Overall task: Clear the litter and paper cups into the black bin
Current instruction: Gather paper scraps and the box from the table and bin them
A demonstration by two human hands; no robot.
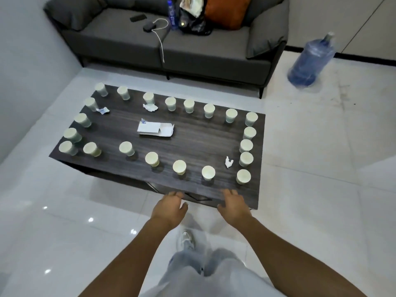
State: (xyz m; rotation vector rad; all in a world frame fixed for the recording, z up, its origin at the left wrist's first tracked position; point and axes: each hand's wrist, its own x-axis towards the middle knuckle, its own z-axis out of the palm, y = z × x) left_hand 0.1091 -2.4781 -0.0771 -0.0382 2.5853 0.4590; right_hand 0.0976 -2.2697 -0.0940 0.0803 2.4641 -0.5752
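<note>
Both hands empty, fingers loosely spread: left hand (171, 207) and right hand (233, 205) low centre, at desk (192, 133) edge. Cups (179, 167) ringing desk, litter (155, 129) mid-frame. No bin visible. Risk: toppling packed upright cups, possibly spilling, through hasty reaching.

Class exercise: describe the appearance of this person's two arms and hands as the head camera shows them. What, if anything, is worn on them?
Both forearms are bare up to the frame's lower edge: no sleeves show. The left hand and right hand wear no gloves, and no watch, bracelet or ring can be seen on either wrist or on the fingers that show. No markings stand out.
</note>
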